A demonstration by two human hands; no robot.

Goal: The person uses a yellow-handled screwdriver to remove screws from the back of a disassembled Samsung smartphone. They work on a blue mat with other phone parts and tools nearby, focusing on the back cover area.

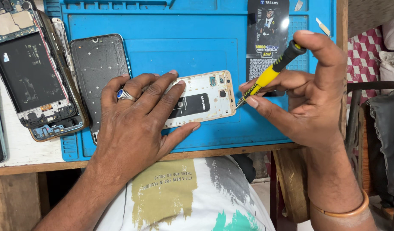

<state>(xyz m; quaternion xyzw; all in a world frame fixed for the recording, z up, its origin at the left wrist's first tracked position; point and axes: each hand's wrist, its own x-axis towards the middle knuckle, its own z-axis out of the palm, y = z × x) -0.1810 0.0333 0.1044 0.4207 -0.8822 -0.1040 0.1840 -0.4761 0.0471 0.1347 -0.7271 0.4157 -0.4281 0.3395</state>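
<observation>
Head view: left hand [133,115] flat on opened phone [203,99] (mid-mat), right hand [310,92] gripping screwdriver [272,72] at its corner

matt blue rubbery mat [188,47], worn wooden table edge [231,150]

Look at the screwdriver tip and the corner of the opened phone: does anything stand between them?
Nothing visible does. The right hand holds the yellow screwdriver with its tip at the right edge of the opened phone, which the left hand presses onto the blue mat.
</observation>
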